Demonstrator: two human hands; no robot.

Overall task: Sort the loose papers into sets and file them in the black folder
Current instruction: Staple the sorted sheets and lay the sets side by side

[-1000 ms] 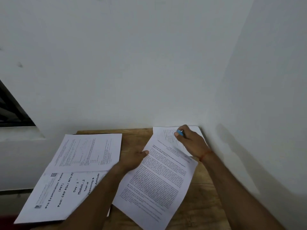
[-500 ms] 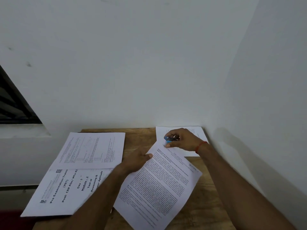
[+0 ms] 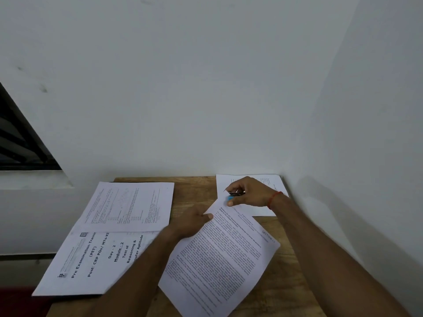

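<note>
At lower centre of the frame, the left hand (image 3: 192,221) pins a text-filled set of papers (image 3: 219,264) while the right hand (image 3: 248,193) closes a small blue stapler (image 3: 234,196) on its top corner, so next likely comes a firm squeeze; no black folder is clearly visible
</note>
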